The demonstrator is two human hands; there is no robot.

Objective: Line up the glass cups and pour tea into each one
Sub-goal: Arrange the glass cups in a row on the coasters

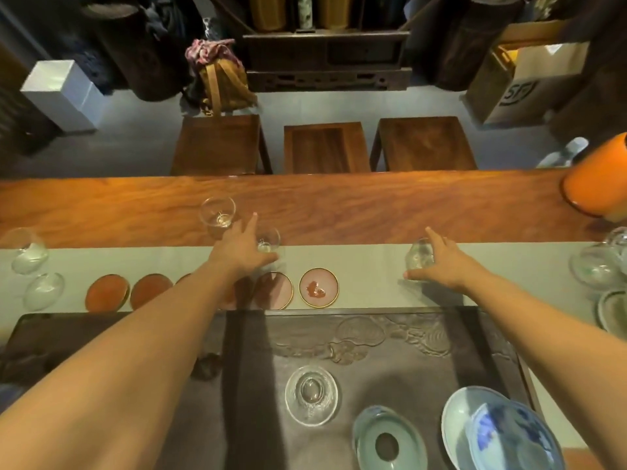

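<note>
My left hand [241, 251] reaches over the pale table runner [366, 262] and grips a small glass cup [269, 245] at its right side, index finger pointing away. Another empty glass cup [217, 213] stands just beyond it on the bare wood. My right hand [441, 262] is wrapped around a third glass cup [419, 256] on the runner. Round coasters [318, 287] lie in a row along the runner's near edge; my left forearm covers part of the row. No teapot is visible.
A dark carved tea tray [373, 337] lies nearest me with a glass lid or dish [311, 394], a celadon piece [386, 442] and blue-and-white bowls [502, 432]. More glassware sits at far left [29, 252] and far right [597, 266]. An orange vessel [597, 178] stands at the right; three wooden stools [325, 147] behind the table.
</note>
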